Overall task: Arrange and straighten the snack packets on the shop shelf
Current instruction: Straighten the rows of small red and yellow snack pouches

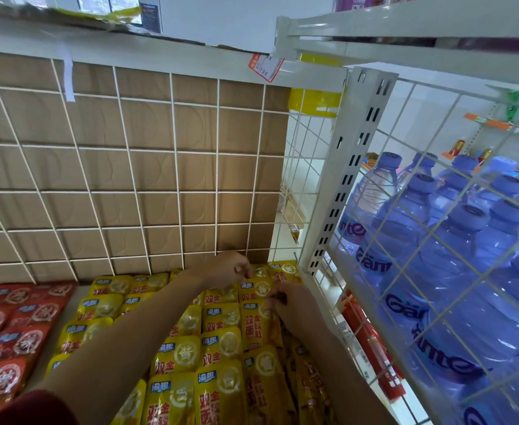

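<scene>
Several yellow snack packets [218,348] lie flat in overlapping rows on the shop shelf, filling its right half up to the wire back grid. My left hand [230,269] reaches to the far right corner and pinches the top edge of a yellow packet [259,286] at the back. Just nearer to me, my right hand [292,302] has its fingers curled on the edge of another yellow packet [256,323] in the right-hand row. Red snack packets [13,326] lie in rows on the left of the same shelf.
A white wire grid [129,167] backed by brown cardboard closes the rear. A white slotted post [347,176] and wire side panel stand on the right, with large blue water bottles [454,240] behind it. A white shelf edge with a red price tag [265,66] hangs overhead.
</scene>
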{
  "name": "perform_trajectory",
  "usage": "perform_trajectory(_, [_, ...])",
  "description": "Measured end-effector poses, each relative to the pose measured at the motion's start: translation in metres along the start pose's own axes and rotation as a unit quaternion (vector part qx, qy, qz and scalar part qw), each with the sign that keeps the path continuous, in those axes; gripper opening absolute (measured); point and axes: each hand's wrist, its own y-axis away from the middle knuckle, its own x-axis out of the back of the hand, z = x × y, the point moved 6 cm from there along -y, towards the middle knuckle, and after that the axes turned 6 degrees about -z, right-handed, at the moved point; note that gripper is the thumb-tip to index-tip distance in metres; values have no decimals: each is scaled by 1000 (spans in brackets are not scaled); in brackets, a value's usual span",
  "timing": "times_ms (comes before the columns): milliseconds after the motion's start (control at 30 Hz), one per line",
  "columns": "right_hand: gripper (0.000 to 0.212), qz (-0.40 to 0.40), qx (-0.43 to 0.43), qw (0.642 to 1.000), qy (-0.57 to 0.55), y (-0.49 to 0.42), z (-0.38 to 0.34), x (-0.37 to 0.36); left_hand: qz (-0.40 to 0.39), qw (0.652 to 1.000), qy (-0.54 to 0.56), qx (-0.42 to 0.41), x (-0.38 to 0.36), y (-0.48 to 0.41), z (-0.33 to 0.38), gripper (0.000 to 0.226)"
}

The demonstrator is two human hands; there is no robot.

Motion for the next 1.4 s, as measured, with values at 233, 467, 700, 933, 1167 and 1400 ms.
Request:
perform_trajectory(233, [11, 14, -8, 1000, -2, 1, 1, 0, 25, 1000, 12, -4, 2, 4, 4, 12])
perform_trajectory(467, [15, 42, -4, 999, 12, 4, -1, 7, 13, 999, -28, -17, -1, 21, 31, 16])
perform_trajectory(700, [13, 125, 5, 992, -19, 17, -3, 27, -55, 995, -79, 2, -25, 39, 42, 48])
perform_trajectory(933, [14, 178, 0, 981, -79, 57, 5, 39, 36, 998, -58, -17, -23, 55, 48, 38])
perform_trajectory(1167, [49, 98, 54, 993, 32, 94, 12, 14, 12, 997, -49, -64, -31, 76, 65, 20])
perform_trajectory(1400, [53, 132, 131, 963, 197, 112, -5, -5, -22, 996, -82, -3, -27, 97, 50, 29])
